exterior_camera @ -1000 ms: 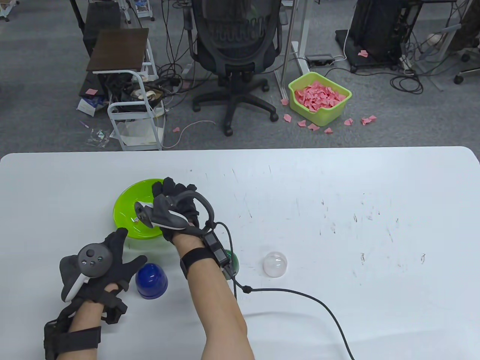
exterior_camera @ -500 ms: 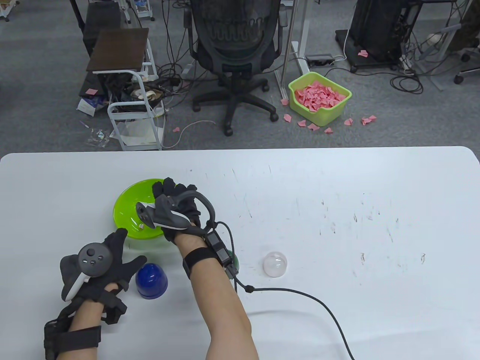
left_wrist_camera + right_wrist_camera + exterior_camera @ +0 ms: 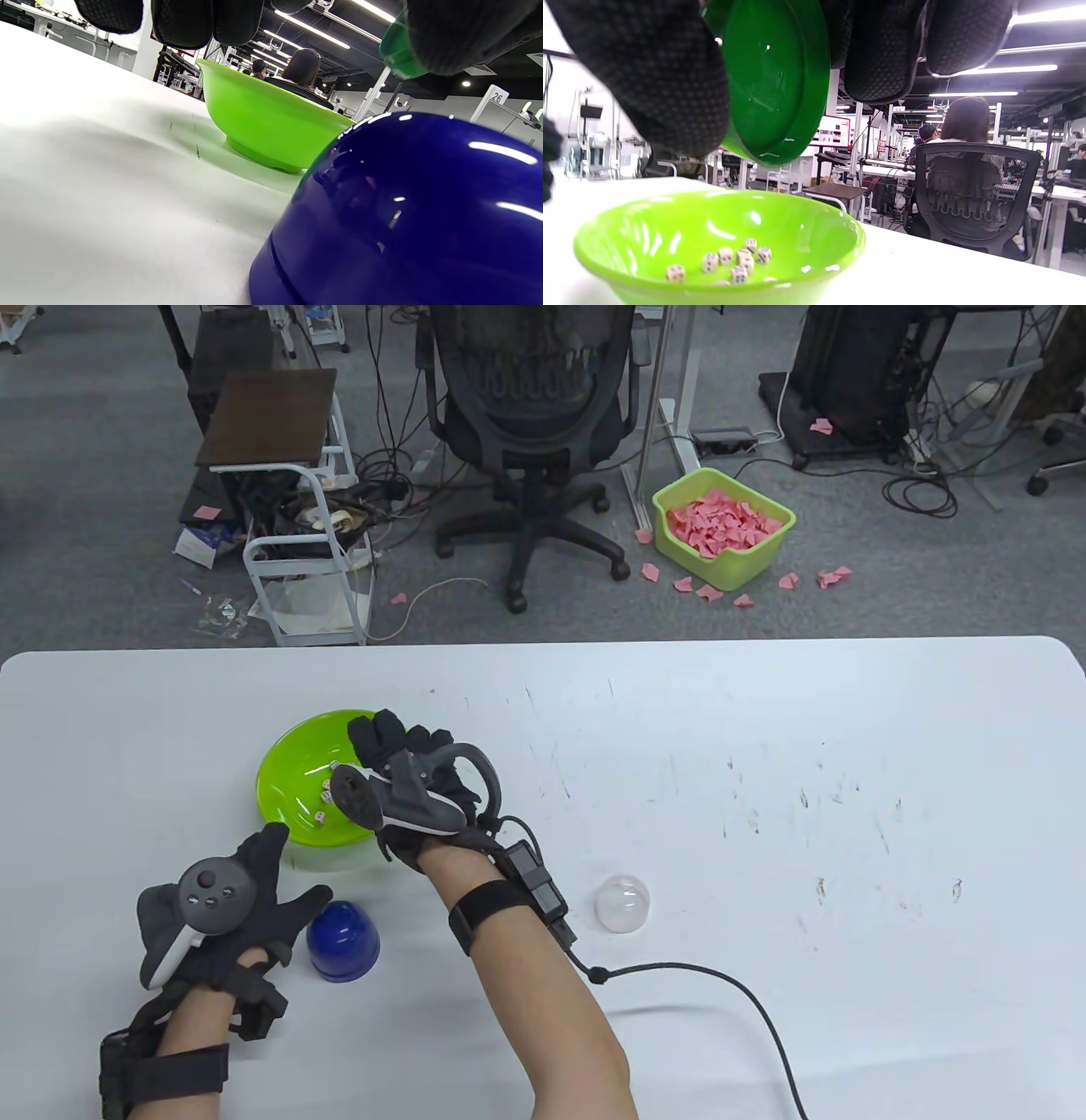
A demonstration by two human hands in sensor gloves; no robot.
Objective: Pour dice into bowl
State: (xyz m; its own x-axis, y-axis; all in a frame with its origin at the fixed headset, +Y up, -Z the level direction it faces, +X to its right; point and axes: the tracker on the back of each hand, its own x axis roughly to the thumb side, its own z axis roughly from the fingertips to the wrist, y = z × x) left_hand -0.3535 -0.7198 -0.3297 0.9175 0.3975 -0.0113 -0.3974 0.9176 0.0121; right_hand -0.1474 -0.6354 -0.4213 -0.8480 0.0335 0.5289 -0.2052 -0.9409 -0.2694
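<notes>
The right hand (image 3: 407,789) grips a green cup (image 3: 774,80), tipped on its side over the green bowl (image 3: 284,768) near the desk's left edge. The dice (image 3: 734,259) lie in the bowl; more show than half a second ago. The cup looks light, stiff and slick, best held round its wall. The left hand (image 3: 229,916), fingers spread, apparently touches the blue dome (image 3: 342,940).

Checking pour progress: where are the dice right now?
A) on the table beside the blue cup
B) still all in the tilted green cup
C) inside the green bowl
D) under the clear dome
C: the right wrist view shows the dice lying on the floor of the green bowl, below the tilted green cup that the right hand holds.
</notes>
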